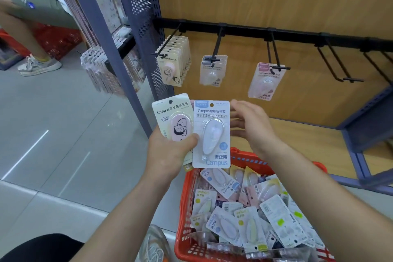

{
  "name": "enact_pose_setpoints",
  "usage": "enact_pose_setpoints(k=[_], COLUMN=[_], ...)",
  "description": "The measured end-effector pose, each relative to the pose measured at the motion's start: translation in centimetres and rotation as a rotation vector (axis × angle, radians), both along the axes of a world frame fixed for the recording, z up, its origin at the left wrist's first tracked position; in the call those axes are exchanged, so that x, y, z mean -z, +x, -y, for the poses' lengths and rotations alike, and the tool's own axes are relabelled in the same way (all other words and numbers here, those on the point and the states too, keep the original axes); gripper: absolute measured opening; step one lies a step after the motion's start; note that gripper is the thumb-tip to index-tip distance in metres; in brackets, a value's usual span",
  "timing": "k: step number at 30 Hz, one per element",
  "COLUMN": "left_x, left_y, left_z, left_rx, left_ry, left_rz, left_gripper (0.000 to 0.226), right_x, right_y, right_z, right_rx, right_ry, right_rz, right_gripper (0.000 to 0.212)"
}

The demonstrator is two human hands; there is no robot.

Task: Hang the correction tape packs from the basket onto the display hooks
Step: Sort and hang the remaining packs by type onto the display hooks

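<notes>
Your left hand [170, 151] grips two packs just above the basket's [184, 187] far rim, a pink pack [172, 119] and a blue pack [211, 134], fanned under one thumb; your right hand [253, 125] hovers open-fingered beside the blue one; tug carelessly and the pink may slip loose; beyond the basket, five display hooks [353, 80] show: three loaded, two bare; the basket's heap [244, 208] is too jumbled to count.

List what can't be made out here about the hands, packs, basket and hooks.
Head view throughout.
1. Right hand: motion-blurred, so whether it touches the blue pack is unclear.
2. Left hand: the blue pack and cream pack hide any packs behind them.
3. Basket: near end cut off by the bottom edge.
4. Rightmost hook: cut off by the right edge.
</notes>
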State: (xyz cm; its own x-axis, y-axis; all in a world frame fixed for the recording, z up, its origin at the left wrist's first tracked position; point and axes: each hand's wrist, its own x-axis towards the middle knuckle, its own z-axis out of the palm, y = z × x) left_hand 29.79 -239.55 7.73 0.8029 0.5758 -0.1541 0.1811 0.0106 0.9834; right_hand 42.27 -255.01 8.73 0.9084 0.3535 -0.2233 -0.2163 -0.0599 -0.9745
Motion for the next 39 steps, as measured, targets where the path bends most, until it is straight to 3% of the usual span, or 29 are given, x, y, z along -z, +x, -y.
enact_pose_setpoints(k=[4, 11, 14, 19, 23, 28, 39], left_x=[-0.3, -0.4, -0.3, 0.1, 0.1, 0.3, 0.3], left_y=[-0.3, -0.3, -0.7, -1.0, -0.9, -0.7, -0.5], left_z=[1.2, 1.2, 0.8, 0.2, -0.2, -0.2, 0.5], left_rx=[0.018, -0.01, -0.021, -0.004, -0.002, -0.006, 0.061], left_ry=[0.002, -0.038, -0.044, -0.062, -0.089, -0.105, -0.134], left_rz=[0.022, 0.013, -0.006, -0.027, -0.023, -0.005, -0.05], left_gripper=[0.042, 0.037, 0.04, 0.045, 0.045, 0.053, 0.037], right_x=[0.2, 0.7, 0.6, 0.9, 1.4, 2.3, 3.7], right_y=[-4.3, -2.6, 0.3, 4.7, 6.5, 8.0, 8.6], right_z=[1.7, 2.4, 2.1, -1.4, -4.5, -6.0, -6.5], right_rx=[-0.159, 0.114, 0.218, 0.136, 0.084, 0.175, 0.185], right_ry=[0.059, 0.146, 0.074, -0.08, -0.086, -0.064, -0.06], right_rz=[0.003, -0.101, -0.033, 0.108, 0.169, 0.134, 0.12], right_gripper=[0.015, 0.025, 0.024, 0.013, 0.011, 0.009, 0.012])
